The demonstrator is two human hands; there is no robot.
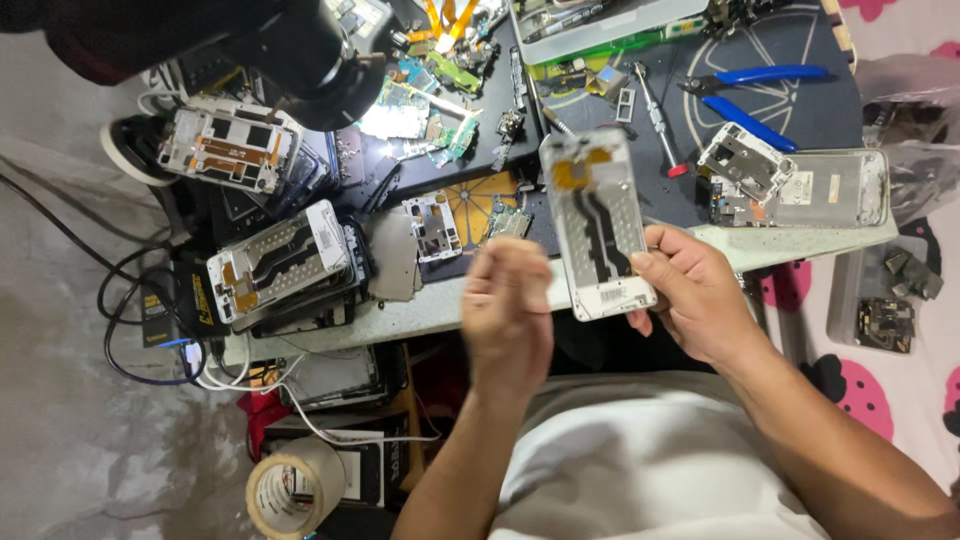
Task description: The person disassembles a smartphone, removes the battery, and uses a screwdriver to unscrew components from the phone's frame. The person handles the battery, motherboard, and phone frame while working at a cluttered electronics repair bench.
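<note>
My right hand (695, 295) grips the lower end of an opened white phone frame (597, 215), held upright over the low workbench, its inner side with a black flex cable and yellow tape facing me. My left hand (507, 310) is blurred just left of that frame, fingers curled, apparently holding nothing; it does not touch the frame.
Stacks of stripped phone frames (275, 265) lie at the left. Another opened phone (800, 185), blue-handled pliers (760, 95), a screwdriver (655, 120) and loose circuit boards (430, 110) sit on the bench. A tape roll (293, 490) and cables (130, 300) are on the floor.
</note>
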